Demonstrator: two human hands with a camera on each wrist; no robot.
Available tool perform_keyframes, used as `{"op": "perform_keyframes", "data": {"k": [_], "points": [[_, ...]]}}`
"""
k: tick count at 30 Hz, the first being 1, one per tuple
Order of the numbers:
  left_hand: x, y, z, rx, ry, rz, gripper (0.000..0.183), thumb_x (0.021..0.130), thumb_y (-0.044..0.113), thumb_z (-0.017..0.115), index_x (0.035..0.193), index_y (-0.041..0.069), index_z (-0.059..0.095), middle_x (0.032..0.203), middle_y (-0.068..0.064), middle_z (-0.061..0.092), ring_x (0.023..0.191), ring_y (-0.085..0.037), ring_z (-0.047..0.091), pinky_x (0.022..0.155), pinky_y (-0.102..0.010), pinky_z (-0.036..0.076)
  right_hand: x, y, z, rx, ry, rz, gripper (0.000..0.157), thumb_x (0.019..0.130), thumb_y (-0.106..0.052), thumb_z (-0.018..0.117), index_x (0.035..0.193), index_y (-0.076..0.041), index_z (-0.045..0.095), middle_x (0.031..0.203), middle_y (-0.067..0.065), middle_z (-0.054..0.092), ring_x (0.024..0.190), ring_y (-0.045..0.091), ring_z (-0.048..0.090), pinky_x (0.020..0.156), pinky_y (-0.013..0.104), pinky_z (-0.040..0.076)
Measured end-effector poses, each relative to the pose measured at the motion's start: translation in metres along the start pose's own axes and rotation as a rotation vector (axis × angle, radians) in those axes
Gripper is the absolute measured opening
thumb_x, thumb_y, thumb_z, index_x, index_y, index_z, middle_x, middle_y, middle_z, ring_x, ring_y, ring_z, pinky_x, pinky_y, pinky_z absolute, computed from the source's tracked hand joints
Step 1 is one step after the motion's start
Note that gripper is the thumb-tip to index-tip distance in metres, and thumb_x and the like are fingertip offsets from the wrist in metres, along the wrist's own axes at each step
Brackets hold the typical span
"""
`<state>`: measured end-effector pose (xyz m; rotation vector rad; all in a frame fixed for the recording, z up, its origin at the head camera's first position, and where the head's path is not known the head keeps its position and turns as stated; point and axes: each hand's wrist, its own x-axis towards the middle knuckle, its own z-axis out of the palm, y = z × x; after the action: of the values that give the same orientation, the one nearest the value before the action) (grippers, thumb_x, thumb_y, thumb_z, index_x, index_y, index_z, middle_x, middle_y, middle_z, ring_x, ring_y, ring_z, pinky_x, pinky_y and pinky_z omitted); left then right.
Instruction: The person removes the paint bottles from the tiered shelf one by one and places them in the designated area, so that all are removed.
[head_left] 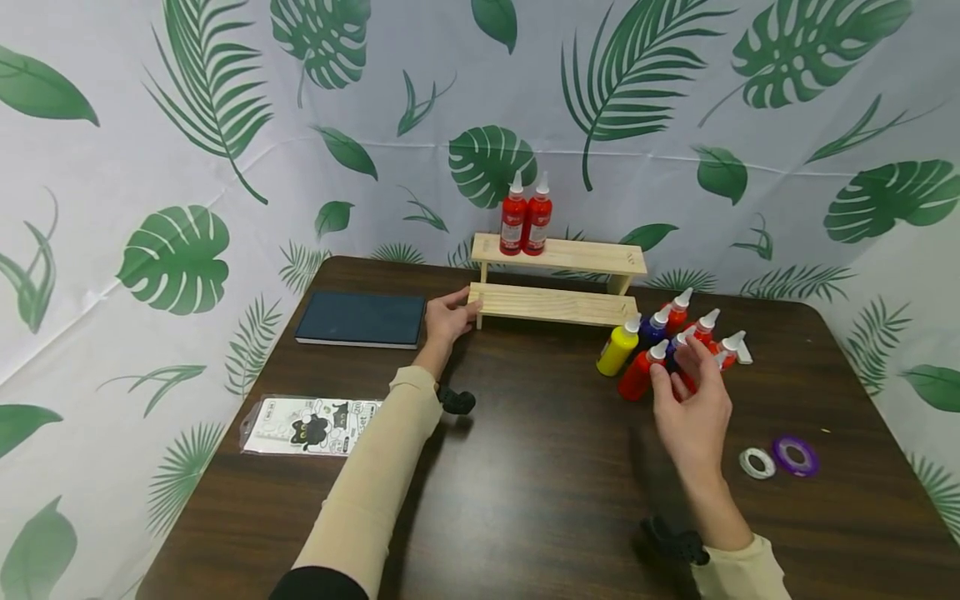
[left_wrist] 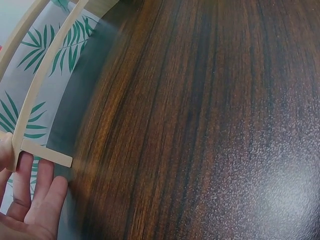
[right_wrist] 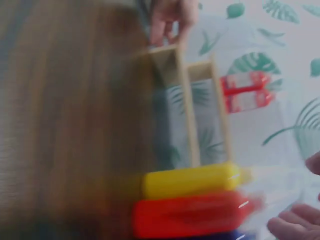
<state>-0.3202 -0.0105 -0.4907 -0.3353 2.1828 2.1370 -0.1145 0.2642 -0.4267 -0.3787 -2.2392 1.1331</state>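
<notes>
A two-step wooden shelf (head_left: 555, 305) stands at the back of the table, two red squeeze bottles (head_left: 513, 221) upright on its upper step. My left hand (head_left: 447, 318) grips the left end of the lower step; the left wrist view shows the thumb against the board and fingers (left_wrist: 45, 172) by the end leg. Over a cluster of bottles to the right hovers my right hand (head_left: 693, 412), thumb and fingers apart, nothing seen between them. Below and around it stand a yellow bottle (head_left: 617, 350), a red bottle (head_left: 636, 377), blue bottles (head_left: 654, 329) and several more red ones, partly hidden.
A dark blue book (head_left: 362, 318) lies left of the shelf. Nearer is a clear packet with a black cat print (head_left: 311, 427), partly behind the left sleeve. A white tape roll (head_left: 757, 454) and a purple tape roll (head_left: 783, 446) lie at the right. Leaf-patterned cloth hangs behind the table.
</notes>
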Motion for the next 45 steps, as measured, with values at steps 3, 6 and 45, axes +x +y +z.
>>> {"op": "perform_keyframes", "data": {"k": [3, 6, 45], "points": [[0.0, 0.0, 0.0, -0.002, -0.002, 0.001, 0.043, 0.082, 0.016, 0.077, 0.123, 0.015, 0.067, 0.101, -0.015, 0.07, 0.089, -0.026, 0.07, 0.08, -0.043, 0.055, 0.007, -0.017, 0.001, 0.039, 0.056, -0.142, 0.051, 0.089, -0.014, 0.068, 0.137, -0.02, 0.051, 0.13, 0.003, 0.059, 0.119, 0.017, 0.057, 0.091, 0.03, 0.049], [0.0, -0.001, 0.0, 0.0, -0.005, 0.004, 0.043, 0.082, 0.016, 0.077, 0.124, 0.015, 0.067, 0.101, -0.015, 0.07, 0.089, -0.026, 0.07, 0.079, -0.042, 0.055, 0.019, -0.037, 0.01, 0.078, 0.003, -0.224, 0.05, 0.089, -0.014, 0.067, 0.137, -0.021, 0.052, 0.131, 0.001, 0.058, 0.12, 0.015, 0.056, 0.092, 0.032, 0.048], [0.003, 0.001, -0.005, 0.015, -0.006, 0.006, 0.04, 0.081, 0.019, 0.078, 0.12, 0.014, 0.07, 0.089, -0.014, 0.072, 0.086, -0.024, 0.071, 0.077, -0.04, 0.056, 0.168, -0.088, 0.18, 0.201, -0.518, 0.058, 0.063, 0.099, -0.023, 0.053, 0.153, -0.014, 0.022, 0.147, 0.018, 0.039, 0.132, 0.032, 0.042, 0.107, 0.043, 0.037]]}}
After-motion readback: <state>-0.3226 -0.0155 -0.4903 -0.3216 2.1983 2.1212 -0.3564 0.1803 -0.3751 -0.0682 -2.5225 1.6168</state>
